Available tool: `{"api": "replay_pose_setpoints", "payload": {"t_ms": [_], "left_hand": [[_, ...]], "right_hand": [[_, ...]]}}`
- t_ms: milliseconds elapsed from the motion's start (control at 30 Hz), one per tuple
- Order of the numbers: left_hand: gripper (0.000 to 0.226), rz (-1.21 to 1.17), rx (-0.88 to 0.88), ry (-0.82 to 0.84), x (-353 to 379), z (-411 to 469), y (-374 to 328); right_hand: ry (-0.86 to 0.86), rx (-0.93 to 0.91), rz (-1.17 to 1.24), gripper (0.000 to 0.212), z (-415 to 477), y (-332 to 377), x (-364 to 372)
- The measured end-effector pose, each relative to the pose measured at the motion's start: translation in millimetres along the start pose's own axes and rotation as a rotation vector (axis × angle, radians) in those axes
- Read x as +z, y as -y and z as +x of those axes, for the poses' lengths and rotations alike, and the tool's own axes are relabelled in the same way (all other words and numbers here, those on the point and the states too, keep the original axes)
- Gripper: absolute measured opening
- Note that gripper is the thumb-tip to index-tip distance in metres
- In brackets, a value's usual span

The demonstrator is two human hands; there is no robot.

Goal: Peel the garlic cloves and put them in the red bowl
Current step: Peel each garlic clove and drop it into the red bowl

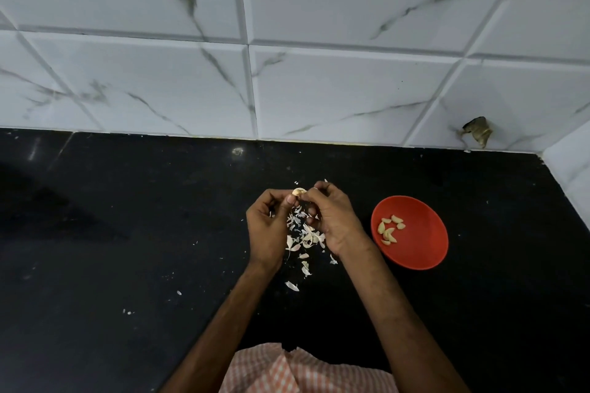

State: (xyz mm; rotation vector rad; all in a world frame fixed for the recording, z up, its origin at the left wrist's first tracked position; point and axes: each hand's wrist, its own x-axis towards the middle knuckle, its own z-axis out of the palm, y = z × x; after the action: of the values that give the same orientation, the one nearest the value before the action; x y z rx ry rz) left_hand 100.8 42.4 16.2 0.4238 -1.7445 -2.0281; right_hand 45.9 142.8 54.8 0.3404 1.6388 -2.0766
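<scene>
A pale garlic clove (299, 191) sits between the fingertips of both hands above the black counter. My left hand (267, 226) pinches it from the left, and my right hand (332, 220) pinches it from the right with curled fingers. Below the hands lies a pile of white garlic skins (305, 234). The red bowl (421, 252) stands on the counter just right of my right wrist, with several peeled cloves (390, 229) inside.
The black counter (127, 233) carries scattered skin flakes around the pile. A white marbled tile wall (287, 57) runs along the back and turns at the right corner. A dark chipped hole (478, 132) marks the wall low on the right.
</scene>
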Motion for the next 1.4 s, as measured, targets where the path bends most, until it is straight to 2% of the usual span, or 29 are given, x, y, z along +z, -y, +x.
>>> {"api": "replay_pose_setpoints", "payload": {"t_ms": [100,233,300,367,433,600,767,933,1067,1167,1333,1400], "left_hand": [[0.007,-0.018,-0.018,-0.030,-1,-2,3],[0.008,0.052,-0.003,-0.045,-6,4,2],[0.009,0.080,-0.017,-0.058,-8,6,3],[0.009,0.131,-0.010,-0.042,-10,6,7],[0.008,0.166,-0.004,-0.012,-12,5,9],[0.009,0.156,-0.002,0.021,-9,3,4],[0.009,0.142,-0.023,-0.009,-11,5,7],[0.012,0.078,-0.059,0.028,-8,4,6],[0.014,0.046,-0.063,0.076,-8,4,4],[0.015,0.026,-0.061,0.115,-6,2,2],[0.013,0.063,-0.034,0.117,-4,2,3],[0.010,0.106,-0.022,0.094,-8,3,6]], "right_hand": [[-0.005,-0.203,-0.225,0.017,-2,-4,-2],[-0.087,-0.528,-0.788,0.009,6,-12,-18],[-0.138,-0.634,-0.923,0.010,8,-10,-26],[-0.060,-0.640,-0.725,0.014,8,-7,-28],[0.069,-0.555,-0.506,0.015,7,-5,-23],[0.140,-0.411,-0.282,0.011,5,-10,-18],[0.220,-0.422,-0.271,0.012,5,-9,-16],[0.222,-0.428,-0.209,0.011,6,-9,-18],[0.163,-0.435,-0.233,0.010,8,-10,-16],[0.058,-0.411,-0.248,0.011,13,-13,-14],[-0.002,-0.536,-0.438,0.012,15,-20,-12],[-0.020,-0.666,-0.494,0.013,10,-15,-17]]}}
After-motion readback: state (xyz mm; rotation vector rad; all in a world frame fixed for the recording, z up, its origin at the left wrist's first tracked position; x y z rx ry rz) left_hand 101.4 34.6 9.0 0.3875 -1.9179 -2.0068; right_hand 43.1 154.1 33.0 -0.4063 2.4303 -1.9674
